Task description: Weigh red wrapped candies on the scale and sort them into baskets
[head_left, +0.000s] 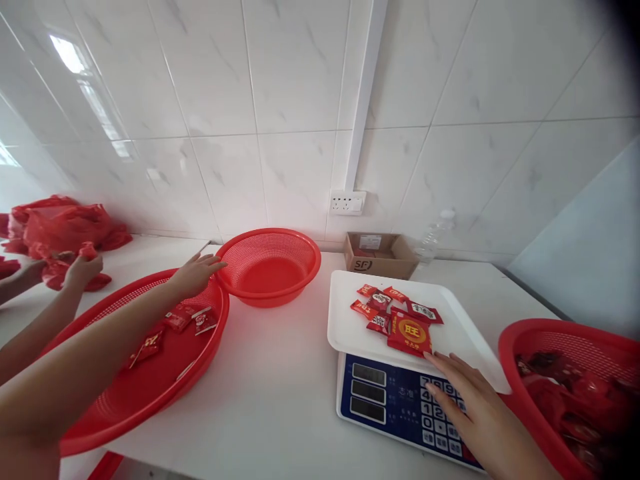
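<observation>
My left hand (194, 275) reaches over the large red basket (150, 419), fingers stretched out at the near-left rim of a smaller red basket (270, 267). Whether the fingertips touch that rim I cannot tell. Inside the large basket lie several red packets (180, 317). At the right, my right hand (475, 407) hovers open above the keypad of a blue-and-white digital scale (395, 403), fingertips close to a big red packet with a yellow circle (410, 331). That packet and several small red packets (379, 300) rest on the scale's white tray (450, 313).
A red basket full of dark red packets (580, 400) stands at the right edge. Against the wall are a small cardboard box (380, 263), a clear plastic bottle (435, 237) and a socket (347, 202). At left, another person's hands (83, 269) handle red plastic bags (65, 223).
</observation>
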`<act>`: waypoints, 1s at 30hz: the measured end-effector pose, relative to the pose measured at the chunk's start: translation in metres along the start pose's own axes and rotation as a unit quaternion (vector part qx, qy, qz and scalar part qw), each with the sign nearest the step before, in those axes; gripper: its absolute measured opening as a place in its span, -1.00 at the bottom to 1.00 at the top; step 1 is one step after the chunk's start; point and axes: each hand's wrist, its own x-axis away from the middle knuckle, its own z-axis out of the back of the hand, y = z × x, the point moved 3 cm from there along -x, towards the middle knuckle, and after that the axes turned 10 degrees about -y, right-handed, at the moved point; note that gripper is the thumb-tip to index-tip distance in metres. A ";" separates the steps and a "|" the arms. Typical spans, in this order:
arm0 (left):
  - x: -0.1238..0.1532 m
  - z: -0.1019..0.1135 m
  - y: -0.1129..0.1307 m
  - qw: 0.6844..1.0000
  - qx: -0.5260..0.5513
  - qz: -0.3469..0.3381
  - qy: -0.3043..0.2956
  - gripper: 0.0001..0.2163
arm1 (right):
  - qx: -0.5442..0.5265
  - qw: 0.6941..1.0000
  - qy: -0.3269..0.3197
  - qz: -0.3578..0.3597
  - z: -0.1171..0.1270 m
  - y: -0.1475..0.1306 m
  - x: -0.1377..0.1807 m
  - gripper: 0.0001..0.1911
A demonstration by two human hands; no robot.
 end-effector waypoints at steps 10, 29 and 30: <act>0.005 -0.047 0.130 0.982 0.035 -0.152 -0.108 -0.62 | -0.014 0.999 -0.022 -0.032 0.015 -0.013 -0.022 -0.51; 0.032 -0.021 0.148 0.971 0.043 -0.201 -0.119 -0.59 | 0.025 0.994 -0.103 -0.035 0.027 -0.033 -0.065 -0.58; 0.029 -0.020 0.157 0.968 0.048 -0.222 -0.106 -0.59 | 0.004 0.995 -0.085 -0.044 0.029 -0.032 -0.064 -0.58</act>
